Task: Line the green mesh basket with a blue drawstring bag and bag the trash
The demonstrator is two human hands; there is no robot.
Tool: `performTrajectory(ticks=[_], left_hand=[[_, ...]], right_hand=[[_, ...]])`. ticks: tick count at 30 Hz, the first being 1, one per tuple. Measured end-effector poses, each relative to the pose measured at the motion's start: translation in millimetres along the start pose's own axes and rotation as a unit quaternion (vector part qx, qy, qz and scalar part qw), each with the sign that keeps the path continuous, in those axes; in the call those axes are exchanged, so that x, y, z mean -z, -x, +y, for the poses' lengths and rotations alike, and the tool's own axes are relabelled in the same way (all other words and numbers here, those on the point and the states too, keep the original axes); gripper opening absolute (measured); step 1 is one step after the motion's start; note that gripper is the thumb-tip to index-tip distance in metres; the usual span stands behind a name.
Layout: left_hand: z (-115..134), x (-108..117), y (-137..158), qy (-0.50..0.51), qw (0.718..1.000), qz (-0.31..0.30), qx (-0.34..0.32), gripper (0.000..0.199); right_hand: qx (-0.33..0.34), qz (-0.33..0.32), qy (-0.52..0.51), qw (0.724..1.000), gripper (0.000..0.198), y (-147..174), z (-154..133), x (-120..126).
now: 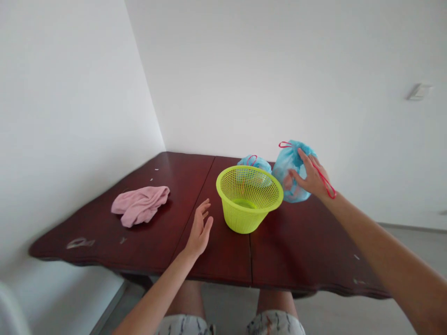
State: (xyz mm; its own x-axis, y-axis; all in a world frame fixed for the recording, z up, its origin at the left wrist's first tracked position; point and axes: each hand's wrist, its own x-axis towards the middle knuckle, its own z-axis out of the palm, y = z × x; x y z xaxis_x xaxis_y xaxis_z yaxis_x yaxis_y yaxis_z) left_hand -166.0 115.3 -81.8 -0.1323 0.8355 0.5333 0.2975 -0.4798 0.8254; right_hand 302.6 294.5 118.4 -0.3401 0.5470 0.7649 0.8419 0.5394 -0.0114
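Observation:
My right hand [312,177] is at a light-blue plastic drawstring bag [289,179], its thumb and fingers gripping the upper side. Pinkish contents show faintly through the plastic. One red drawstring loop sticks out at the bag's top left, and another red loop [326,181] lies across my hand and wrist. Left of the bag stands a lime-green plastic basket [240,216] with mesh sides; I see nothing inside it. My left hand [200,230] hovers left of the basket, fingers apart, holding nothing. A second blue drawstring bag [254,162] sits behind the basket, partly hidden by it.
A crumpled pink cloth [140,204] lies on the left part of the dark red-brown table [139,251]. Small white scraps are scattered on the tabletop. White walls close off the back and left, and a switch [420,91] is on the wall at right.

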Motion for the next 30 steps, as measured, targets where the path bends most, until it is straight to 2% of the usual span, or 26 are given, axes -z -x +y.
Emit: performTrajectory(ticks=[4,7,12,14,16,22,26,30], left_hand=[[-1,-1,0,-0.003,1.0,-0.023,0.014,0.047],[-4,-1,-2,-0.001,0.999,-0.017,0.032,0.047],[-10,0,-4,0.011,0.998,-0.009,0.066,0.047],[-9,0,-4,0.017,0.997,-0.011,0.076,0.047],[-7,0,-5,0.017,0.996,-0.016,0.085,0.047],[0,0,-5,0.019,0.995,-0.043,0.091,0.049],[-1,0,-6,0.032,0.993,-0.05,0.104,0.049],[1,0,-7,0.038,0.991,-0.064,0.112,0.047]], right_hand=[[-0.028,-0.049,-0.064,0.996,0.094,23,12,-35],[-0.034,-0.087,-0.127,0.988,0.091,43,12,-62],[-0.083,-0.094,-0.095,0.987,0.107,61,2,-93],[-0.085,-0.088,-0.083,0.989,0.115,57,-2,-103],[-0.077,-0.089,-0.085,0.989,0.113,48,-6,-115],[-0.095,-0.14,-0.066,0.983,0.096,3,-27,-149],[-0.124,-0.215,-0.061,0.967,0.087,-23,-47,-162],[-0.138,-0.26,-0.059,0.954,0.063,-31,-67,-166]])
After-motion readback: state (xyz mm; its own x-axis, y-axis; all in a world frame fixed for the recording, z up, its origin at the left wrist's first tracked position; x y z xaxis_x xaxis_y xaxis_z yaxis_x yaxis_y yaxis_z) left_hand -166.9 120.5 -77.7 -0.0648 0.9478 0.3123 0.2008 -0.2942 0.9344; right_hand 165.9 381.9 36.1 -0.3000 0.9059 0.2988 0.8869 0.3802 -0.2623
